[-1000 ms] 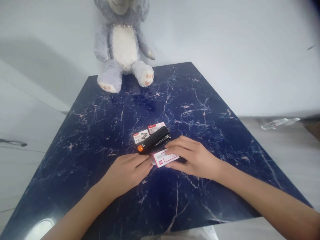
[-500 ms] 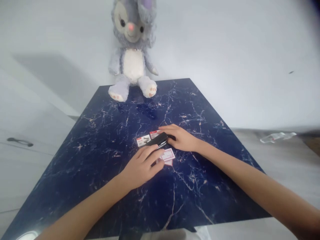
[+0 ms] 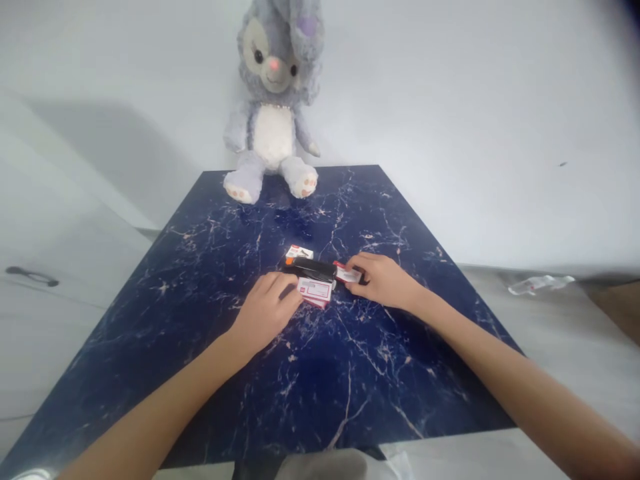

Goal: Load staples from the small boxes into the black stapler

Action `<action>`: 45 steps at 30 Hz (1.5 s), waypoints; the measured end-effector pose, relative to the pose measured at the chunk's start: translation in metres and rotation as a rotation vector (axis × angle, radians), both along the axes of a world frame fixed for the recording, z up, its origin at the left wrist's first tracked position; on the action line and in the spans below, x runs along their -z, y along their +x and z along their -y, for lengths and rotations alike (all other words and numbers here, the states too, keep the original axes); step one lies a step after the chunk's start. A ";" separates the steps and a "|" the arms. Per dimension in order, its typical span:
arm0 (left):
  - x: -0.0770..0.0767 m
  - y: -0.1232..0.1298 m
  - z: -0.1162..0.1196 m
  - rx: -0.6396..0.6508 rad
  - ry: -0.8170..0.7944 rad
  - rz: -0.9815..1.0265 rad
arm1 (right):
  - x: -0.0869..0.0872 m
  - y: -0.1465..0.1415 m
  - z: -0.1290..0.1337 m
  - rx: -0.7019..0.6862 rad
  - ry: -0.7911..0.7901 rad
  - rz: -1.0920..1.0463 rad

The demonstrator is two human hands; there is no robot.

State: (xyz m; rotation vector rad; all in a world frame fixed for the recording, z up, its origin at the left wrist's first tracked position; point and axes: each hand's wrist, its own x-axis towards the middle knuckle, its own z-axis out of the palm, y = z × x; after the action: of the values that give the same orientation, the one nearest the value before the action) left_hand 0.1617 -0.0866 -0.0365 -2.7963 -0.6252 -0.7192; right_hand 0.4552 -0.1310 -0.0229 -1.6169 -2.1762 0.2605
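A black stapler (image 3: 314, 269) lies across the middle of the dark blue marbled table. Behind it sits a small white and orange box (image 3: 300, 253). In front of the stapler are white and red boxes (image 3: 315, 291), and my left hand (image 3: 267, 307) has its fingers closed on their left end. To the right of the stapler, my right hand (image 3: 383, 280) grips another small red and white box (image 3: 347, 273) between thumb and fingers.
A grey plush rabbit (image 3: 273, 133) sits at the back of the table (image 3: 250, 247) against the wall. A round white object (image 3: 35, 475) shows at the near left corner. On the floor to the right lies a clear plastic bottle (image 3: 540, 285).
The stapler has turned to lie more level, and my hands have come off it. A red and white box is now right of it with my right hand. The view has shifted slightly.
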 end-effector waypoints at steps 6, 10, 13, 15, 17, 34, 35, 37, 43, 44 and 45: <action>0.007 -0.003 -0.004 -0.060 -0.208 -0.002 | -0.003 -0.007 0.015 0.214 0.138 -0.099; 0.010 -0.001 -0.008 -0.104 -0.457 0.122 | -0.016 -0.030 0.028 0.261 0.437 -0.174; 0.010 -0.003 -0.009 -0.081 -0.563 0.182 | -0.015 -0.052 0.030 0.015 0.494 -0.090; 0.009 -0.004 -0.008 -0.095 -0.593 0.205 | -0.008 -0.064 0.029 -0.077 0.489 0.033; 0.008 -0.005 -0.006 -0.124 -0.599 0.204 | 0.000 -0.070 0.028 -0.091 0.481 0.134; 0.006 -0.001 -0.003 -0.171 -0.554 0.101 | -0.001 -0.033 0.026 -0.027 -0.020 -0.170; 0.007 -0.001 -0.005 -0.171 -0.558 0.091 | -0.001 -0.032 0.027 -0.035 -0.028 -0.170; 0.008 -0.001 -0.007 -0.174 -0.548 0.081 | -0.002 -0.032 0.028 -0.061 -0.047 -0.169; 0.007 0.003 -0.002 -0.161 -0.428 0.136 | -0.001 -0.037 0.030 -0.024 -0.022 -0.184; 0.006 0.004 0.001 -0.155 -0.424 0.160 | 0.000 -0.038 0.030 -0.010 -0.011 -0.197; 0.005 0.004 0.005 -0.151 -0.423 0.179 | 0.000 -0.037 0.030 0.012 0.002 -0.216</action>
State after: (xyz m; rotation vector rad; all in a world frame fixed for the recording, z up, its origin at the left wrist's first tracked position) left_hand 0.1661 -0.0920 -0.0414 -3.0288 -1.1285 -0.9040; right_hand 0.4179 -0.1610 -0.0231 -1.5242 -2.0028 0.4096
